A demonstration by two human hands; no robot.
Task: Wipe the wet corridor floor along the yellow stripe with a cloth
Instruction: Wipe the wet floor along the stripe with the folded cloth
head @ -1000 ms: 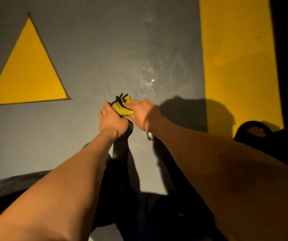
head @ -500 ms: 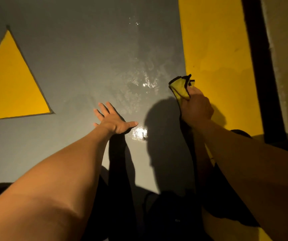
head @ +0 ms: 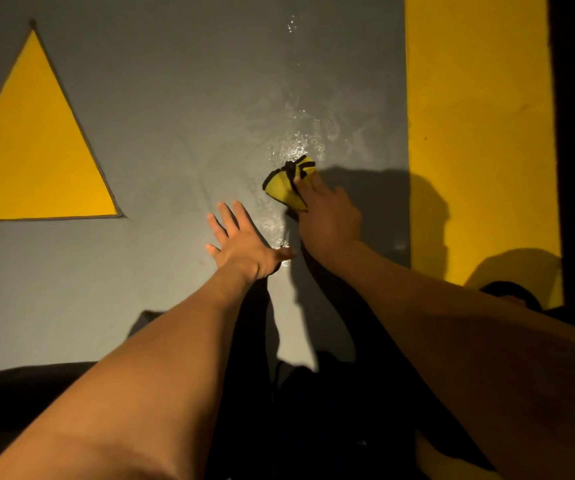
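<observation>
A bunched yellow cloth with black edging (head: 286,187) sits on the grey floor at the near edge of a glistening wet patch (head: 298,147). My right hand (head: 329,216) holds the cloth and presses it down, the fingers reaching over its right side. My left hand (head: 244,242) lies flat on the floor with its fingers spread, just left of and nearer than the cloth. The broad yellow stripe (head: 476,133) runs up the floor to the right of the wet patch. Dried smear marks surround the wet spot.
A yellow triangle (head: 36,150) is painted on the grey floor at the left. A dark band (head: 573,133) borders the stripe on the far right. My dark-clothed legs (head: 314,410) and strong shadows fill the bottom of the view.
My right hand has carried the cloth from over the stripe's edge leftwards and down onto the wet patch. My left hand stays flat on the floor.
</observation>
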